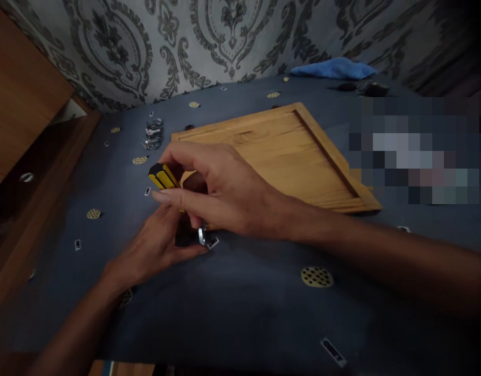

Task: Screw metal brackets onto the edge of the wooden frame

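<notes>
My right hand is closed around the yellow and black handle of a screwdriver, whose shaft is hidden behind the fingers. Below it, my left hand is at the near left corner of a framed wooden cabinet door lying flat. A small shiny metal hinge shows at that corner, touched by my left thumb; the other left fingers are mostly covered by my right hand. Where the screwdriver tip meets the hinge cannot be seen.
Several metal hinges lie in a group beyond my hands at left. A blue cloth and a dark tool lie at the far right. Wooden furniture borders the left side of the patterned dark cover. A blurred patch hides the right.
</notes>
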{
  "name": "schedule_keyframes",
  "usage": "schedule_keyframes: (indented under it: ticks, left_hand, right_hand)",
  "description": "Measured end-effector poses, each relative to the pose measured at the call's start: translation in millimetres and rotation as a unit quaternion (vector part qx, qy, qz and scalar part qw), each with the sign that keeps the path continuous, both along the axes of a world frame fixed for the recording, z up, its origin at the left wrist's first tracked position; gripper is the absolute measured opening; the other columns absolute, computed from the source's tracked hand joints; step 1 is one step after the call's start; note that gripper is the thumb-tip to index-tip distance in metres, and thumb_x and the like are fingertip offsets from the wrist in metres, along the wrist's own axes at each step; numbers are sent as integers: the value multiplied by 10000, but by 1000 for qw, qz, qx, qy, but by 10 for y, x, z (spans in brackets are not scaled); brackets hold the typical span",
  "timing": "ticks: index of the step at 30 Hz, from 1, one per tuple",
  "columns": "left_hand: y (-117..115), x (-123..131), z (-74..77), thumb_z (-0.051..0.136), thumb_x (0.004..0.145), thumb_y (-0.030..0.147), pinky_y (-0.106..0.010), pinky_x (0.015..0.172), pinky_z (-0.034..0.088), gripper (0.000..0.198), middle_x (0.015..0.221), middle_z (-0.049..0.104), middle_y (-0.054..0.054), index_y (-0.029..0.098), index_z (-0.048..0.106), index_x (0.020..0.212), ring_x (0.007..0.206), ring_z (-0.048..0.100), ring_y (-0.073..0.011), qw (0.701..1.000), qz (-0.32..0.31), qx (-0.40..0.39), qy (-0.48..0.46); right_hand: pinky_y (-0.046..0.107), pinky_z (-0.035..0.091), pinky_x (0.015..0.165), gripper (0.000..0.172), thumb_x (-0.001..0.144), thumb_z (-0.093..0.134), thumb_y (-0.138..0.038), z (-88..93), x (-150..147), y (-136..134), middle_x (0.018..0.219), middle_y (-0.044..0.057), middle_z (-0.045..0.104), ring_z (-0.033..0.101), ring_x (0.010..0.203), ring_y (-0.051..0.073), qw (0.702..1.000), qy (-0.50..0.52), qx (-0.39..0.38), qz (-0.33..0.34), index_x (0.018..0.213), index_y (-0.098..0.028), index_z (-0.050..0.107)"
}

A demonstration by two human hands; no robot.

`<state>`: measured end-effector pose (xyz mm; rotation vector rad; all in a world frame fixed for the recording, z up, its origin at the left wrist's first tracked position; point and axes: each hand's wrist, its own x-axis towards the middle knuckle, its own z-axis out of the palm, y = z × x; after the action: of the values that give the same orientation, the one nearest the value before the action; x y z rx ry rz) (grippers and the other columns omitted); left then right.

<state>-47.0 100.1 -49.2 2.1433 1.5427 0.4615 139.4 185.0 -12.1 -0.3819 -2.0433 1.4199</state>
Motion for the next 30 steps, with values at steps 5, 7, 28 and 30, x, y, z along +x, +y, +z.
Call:
schedule_keyframes:
  ticks: [5,7,28,30]
  left_hand:
    - [-14,-2,-53,741,880,438,-466,900,624,348,1121,728,-64,257,600,1142,1045,724,-310,1000,6,17,-6]
    - [-17,1,-63,731,890,450,-447,857,629,333,1087,735,-52,252,599,1123,1003,733,-298,1000,3,18,-9]
    - [-43,44,56,613,984,371,-375,933,621,237,1152,721,-18,209,600,1158,1083,729,-262,1000,-7,8,21]
    - [-26,37,36,668,952,397,-424,932,631,249,1148,727,-45,215,611,1112,1078,731,-285,1000,-10,11,16]
  right_hand:
    - [178,450,556,182,972,657,-279,62,23,-3,813,-47,572,596,690,89,1000,-1,-27,13,919,-216,495]
    - [172,456,548,117,992,636,-264,77,41,9,805,-54,582,597,654,78,999,4,-28,46,1002,-199,540]
    - [170,462,548,120,983,641,-168,27,-49,-25,760,-86,563,568,530,30,998,36,-12,52,1093,-158,594]
    - [180,475,573,174,1009,598,-150,41,-38,-19,751,-81,570,581,540,37,998,27,2,63,1182,-134,613]
